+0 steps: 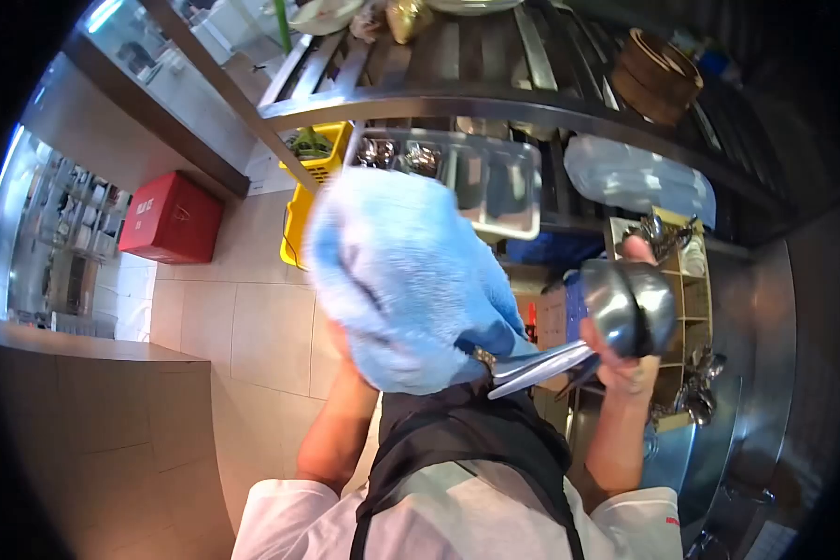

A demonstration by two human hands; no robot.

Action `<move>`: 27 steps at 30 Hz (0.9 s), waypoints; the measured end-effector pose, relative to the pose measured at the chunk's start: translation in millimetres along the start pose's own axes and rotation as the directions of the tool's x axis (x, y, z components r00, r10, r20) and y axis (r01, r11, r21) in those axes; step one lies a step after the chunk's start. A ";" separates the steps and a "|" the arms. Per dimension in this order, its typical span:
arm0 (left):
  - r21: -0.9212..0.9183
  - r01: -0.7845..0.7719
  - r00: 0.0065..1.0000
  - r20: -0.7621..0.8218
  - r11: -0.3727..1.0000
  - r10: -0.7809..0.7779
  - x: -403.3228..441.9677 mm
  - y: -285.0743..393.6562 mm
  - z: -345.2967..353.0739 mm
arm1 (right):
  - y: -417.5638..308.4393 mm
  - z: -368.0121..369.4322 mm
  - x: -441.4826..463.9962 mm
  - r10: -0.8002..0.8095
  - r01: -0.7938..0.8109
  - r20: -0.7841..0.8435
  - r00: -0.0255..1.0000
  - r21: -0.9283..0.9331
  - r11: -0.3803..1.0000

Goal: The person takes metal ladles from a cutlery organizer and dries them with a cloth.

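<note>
A fluffy light-blue cloth hangs in front of my chest, draped over my left hand, whose fingers are hidden under it; only the wrist and forearm show. On the right, my right hand is wrapped round metal ladles. Their shiny round bowls point up and right, and their long handles run left to the cloth's lower edge, where the ends meet or pass close to the cloth.
A clear divided tray with cutlery sits behind the cloth, below a slatted metal shelf. At the right stands a compartment box with utensils. Yellow baskets and a red box are at the left. A bamboo steamer rests on the shelf.
</note>
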State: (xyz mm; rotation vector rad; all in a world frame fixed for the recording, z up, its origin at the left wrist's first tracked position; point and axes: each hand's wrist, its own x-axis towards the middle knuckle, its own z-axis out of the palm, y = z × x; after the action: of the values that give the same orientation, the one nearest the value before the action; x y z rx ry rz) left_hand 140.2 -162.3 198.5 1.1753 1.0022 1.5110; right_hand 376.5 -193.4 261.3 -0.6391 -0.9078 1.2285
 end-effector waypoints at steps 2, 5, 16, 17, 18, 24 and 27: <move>-0.736 0.216 0.971 0.096 0.642 -0.217 5.7 -9.5 -5.9 | 15.2 17.7 16.7 -0.005 0.003 0.176 0.984 0.007 1.000; -0.880 0.365 0.922 0.295 0.304 -0.251 11.0 -3.1 -17.7 | 34.9 48.8 39.9 0.006 0.043 0.329 0.944 -0.139 0.989; 0.248 0.153 0.755 0.595 0.957 -0.275 28.7 -19.2 -77.9 | 144.8 145.5 80.9 0.151 -0.234 0.398 0.905 0.168 0.958; 0.231 0.252 0.757 0.558 0.940 -0.340 27.1 -21.4 -84.7 | 158.7 146.4 82.6 0.145 -0.233 0.404 0.903 0.179 0.956; 0.208 0.346 0.753 0.520 0.915 -0.403 24.5 -26.3 -93.2 | 175.5 146.2 83.1 0.196 -0.274 0.345 0.918 0.192 0.942; 0.461 0.397 0.763 0.314 0.793 -0.565 10.9 -57.8 -145.3 | 262.2 145.2 74.1 0.414 -0.473 0.325 0.850 0.127 0.872; 0.089 0.462 0.859 0.202 0.882 -0.470 -1.2 -77.0 -154.4 | 271.6 149.4 70.6 0.513 -0.598 0.431 0.742 0.080 0.798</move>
State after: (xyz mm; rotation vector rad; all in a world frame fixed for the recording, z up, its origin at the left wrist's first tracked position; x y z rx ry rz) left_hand 3.9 -154.6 92.9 1.0037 1.0735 0.9597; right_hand 115.5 -68.0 130.2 -0.5123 -0.9167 2.0327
